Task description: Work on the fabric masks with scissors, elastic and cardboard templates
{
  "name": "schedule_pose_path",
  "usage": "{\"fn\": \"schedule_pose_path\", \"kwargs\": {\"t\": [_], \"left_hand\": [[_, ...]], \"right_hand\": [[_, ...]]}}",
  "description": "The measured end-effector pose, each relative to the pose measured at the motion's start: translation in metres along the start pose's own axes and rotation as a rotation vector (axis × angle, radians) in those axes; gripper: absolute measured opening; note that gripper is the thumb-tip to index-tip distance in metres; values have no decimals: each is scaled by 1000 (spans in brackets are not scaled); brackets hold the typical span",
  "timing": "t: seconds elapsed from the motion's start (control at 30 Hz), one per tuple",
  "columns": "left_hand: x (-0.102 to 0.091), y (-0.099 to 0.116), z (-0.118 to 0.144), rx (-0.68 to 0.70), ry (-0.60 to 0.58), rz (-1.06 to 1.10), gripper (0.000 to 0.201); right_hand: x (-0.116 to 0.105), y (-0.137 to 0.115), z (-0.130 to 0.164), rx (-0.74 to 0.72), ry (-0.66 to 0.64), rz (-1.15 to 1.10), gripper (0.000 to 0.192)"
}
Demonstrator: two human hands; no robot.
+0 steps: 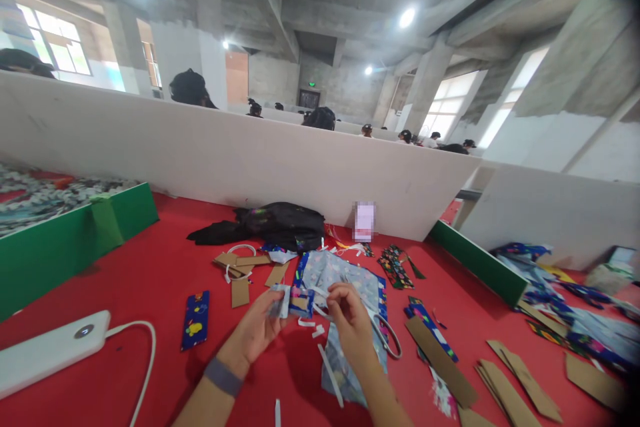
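My left hand [256, 328] is closed on a small blue patterned fabric piece [301, 303] with brown cardboard showing in it and pale fabric at its left end. My right hand [350, 320] hovers just right of that piece, thumb and fingers pinched together at a thin white strip [321, 309]. Beneath the hands lies a larger patterned cloth [345, 271], pale side up with blue edges. Scissors with white handles [390, 335] rest by my right wrist, partly hidden. A finished-looking blue fabric-covered strip [195, 320] lies to the left.
Cardboard strips lie at the right [440, 360] and behind my left hand. Dark floral strips [395, 265] and a black cloth bundle [280, 223] lie farther back. A white power bank [55, 350] with a cable sits left. Green dividers [480, 267] and a white partition [280, 160] bound the red table.
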State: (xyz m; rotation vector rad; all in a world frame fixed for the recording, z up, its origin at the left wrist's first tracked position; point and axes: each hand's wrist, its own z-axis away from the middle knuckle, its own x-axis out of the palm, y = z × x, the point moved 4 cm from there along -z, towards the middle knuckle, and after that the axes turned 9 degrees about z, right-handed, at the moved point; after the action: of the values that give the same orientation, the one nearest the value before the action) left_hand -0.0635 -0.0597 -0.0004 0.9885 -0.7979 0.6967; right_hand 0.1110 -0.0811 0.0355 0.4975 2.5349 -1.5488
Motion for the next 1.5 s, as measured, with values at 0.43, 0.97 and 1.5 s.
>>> {"fn": "schedule_pose_path", "kwargs": {"t": [0.43, 0.97, 1.5], "left_hand": [[1, 10, 0, 423, 126, -785, 29], [6, 6, 4, 317, 120, -709, 23], [9, 9, 6, 463, 133, -998, 26]], "right_hand": [[-23, 1, -10, 186, -327, 231, 6], [-11, 2, -5, 193, -357, 181, 5], [-8, -3, -7, 198, -276, 291, 6]]}}
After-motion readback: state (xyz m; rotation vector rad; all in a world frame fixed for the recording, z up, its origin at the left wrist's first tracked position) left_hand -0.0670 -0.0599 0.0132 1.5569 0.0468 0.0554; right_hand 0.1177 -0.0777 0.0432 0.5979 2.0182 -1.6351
